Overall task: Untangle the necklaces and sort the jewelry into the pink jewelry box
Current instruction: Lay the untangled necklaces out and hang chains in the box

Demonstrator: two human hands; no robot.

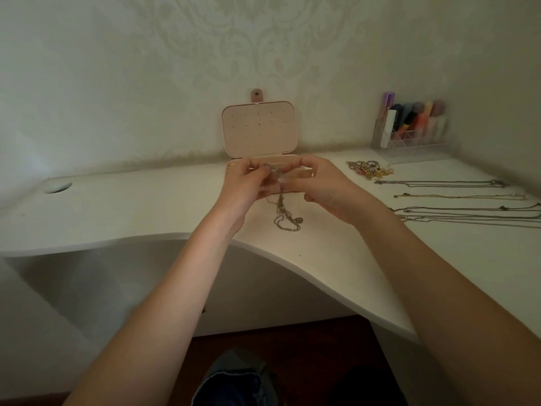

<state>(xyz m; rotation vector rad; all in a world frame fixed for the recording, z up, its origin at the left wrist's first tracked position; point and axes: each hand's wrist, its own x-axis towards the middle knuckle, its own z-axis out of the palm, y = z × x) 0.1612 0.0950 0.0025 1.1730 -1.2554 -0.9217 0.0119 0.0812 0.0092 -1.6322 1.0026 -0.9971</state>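
pale patterned wallpaper backs a white desk (pixel 152 212) with a curved front edge, seen from the wearer's head looking down over both bare forearms. at the centre, the left hand (pixel 244 186) and right hand (pixel 322 187) are raised close together, fingertips pinching a knotted clump of necklaces (pixel 276 178) between them. below the pinch the tangled chains hang down, and their loose end lies coiled on the desk. just behind the hands stands the pink jewelry box (pixel 257 128), lid upright against the wall, its tray mostly hidden by the fingers. well to the right of the grip, several untangled chains (pixel 456 200) lie stretched out in separate rows, with a small heap of rings and charms (pixel 370 168) beyond them and a clear organizer of cosmetics (pixel 409 127) at the wall.

the step in hand looks like teasing apart the remaining knot. nothing can be seen in the box so far. the next move likely calls for small, gentle pulls to loosen one strand without tightening the rest.
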